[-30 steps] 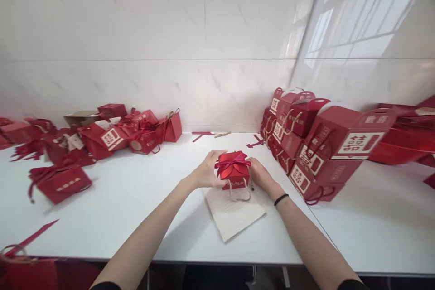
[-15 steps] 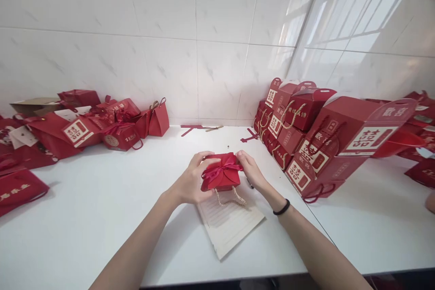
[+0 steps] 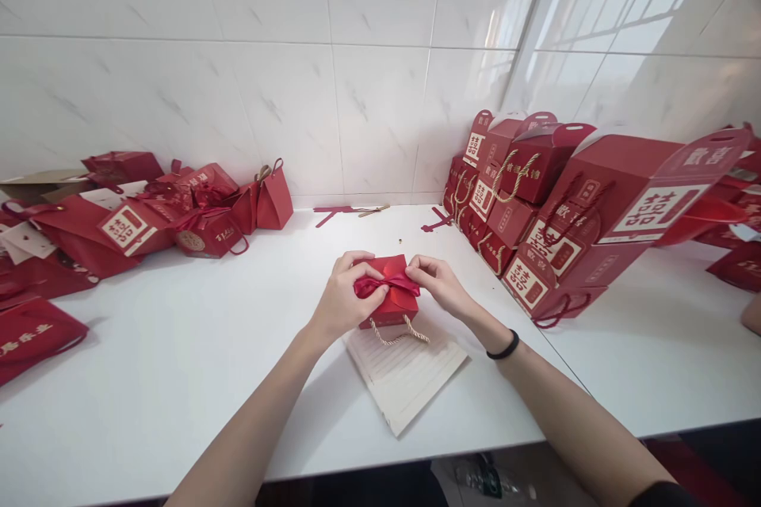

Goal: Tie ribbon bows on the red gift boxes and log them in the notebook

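A small red gift box (image 3: 389, 313) stands in the middle of the white table, partly on a lined paper pad. A dark pink ribbon (image 3: 395, 285) is tied in a bow across its top, and a twisted cream cord handle (image 3: 389, 342) hangs from its near side. My left hand (image 3: 345, 293) lies over the box's left side, its thumb and forefinger closed on the ribbon by the knot. From the right, my right hand (image 3: 438, 281) pinches the ribbon's right end between thumb and fingers. My left hand hides the box's left edge.
Stacked red boxes with cord handles (image 3: 559, 214) rise on the right. Various red gift boxes and bags (image 3: 208, 234) crowd the left. Ribbon scraps (image 3: 437, 220) lie near the wall. The lined pad (image 3: 410, 388) reaches toward the table's front edge.
Both hands have shifted from gripping the box's sides to pinching the ribbon on top. The camera view has tilted slightly downward, bringing the floor below the table edge into sight.
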A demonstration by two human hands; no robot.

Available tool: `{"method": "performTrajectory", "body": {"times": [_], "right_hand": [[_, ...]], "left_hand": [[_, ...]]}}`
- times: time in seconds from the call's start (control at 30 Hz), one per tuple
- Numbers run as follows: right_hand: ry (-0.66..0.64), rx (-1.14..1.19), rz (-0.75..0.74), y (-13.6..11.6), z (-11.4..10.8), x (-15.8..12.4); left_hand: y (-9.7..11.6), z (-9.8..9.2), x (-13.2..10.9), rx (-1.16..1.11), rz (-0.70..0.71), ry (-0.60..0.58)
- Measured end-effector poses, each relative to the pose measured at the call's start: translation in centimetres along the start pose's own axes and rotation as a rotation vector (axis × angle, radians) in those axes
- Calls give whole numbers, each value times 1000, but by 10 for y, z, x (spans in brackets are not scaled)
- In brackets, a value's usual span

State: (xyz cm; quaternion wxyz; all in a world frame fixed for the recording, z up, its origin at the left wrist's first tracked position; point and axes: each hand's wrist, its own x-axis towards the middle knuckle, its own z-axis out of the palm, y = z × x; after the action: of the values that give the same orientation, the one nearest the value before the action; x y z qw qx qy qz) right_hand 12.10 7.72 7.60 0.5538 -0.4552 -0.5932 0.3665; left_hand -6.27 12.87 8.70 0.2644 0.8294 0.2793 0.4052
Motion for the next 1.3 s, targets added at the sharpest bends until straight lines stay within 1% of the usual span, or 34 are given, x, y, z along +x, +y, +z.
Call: {"method": "performTrajectory", "body": {"times": [0.07, 0.17, 0.23, 0.37, 0.47, 0.53, 0.63, 0.77, 0.9, 1.07, 1.3], "right_hand": [[-42, 26, 36, -2, -2, -1], [-107, 50, 109, -6, -4, -1], [-155, 38, 132, -9, -6, -2], [-219, -82, 157, -16, -11, -2], [-255, -163, 224, -21, -15, -3], [-311, -177, 256, -24, -15, -4], [-380, -153, 258, -27, -14, -6], [-410, -162, 280, -30, -15, -7], [-487, -177, 323, -31, -20, -6], [-582, -168, 326, -30, -27, -6], [-658, -162, 379, -33, -36, -9]], "left_hand": [[1, -1, 1, 15, -18, 22], [2, -1, 2, 6, -83, 73], [2, -1, 2, -6, -115, 101], [1, 2, 1, -15, -130, 132], [0, 5, 1, -3, -116, 149], [1, 6, 1, 15, -113, 160], [3, 7, 0, 35, -115, 156], [4, 8, -1, 40, -116, 132], [5, 8, -1, 48, -105, 121], [6, 8, -1, 63, -86, 125], [3, 7, 0, 73, -87, 132]]}}
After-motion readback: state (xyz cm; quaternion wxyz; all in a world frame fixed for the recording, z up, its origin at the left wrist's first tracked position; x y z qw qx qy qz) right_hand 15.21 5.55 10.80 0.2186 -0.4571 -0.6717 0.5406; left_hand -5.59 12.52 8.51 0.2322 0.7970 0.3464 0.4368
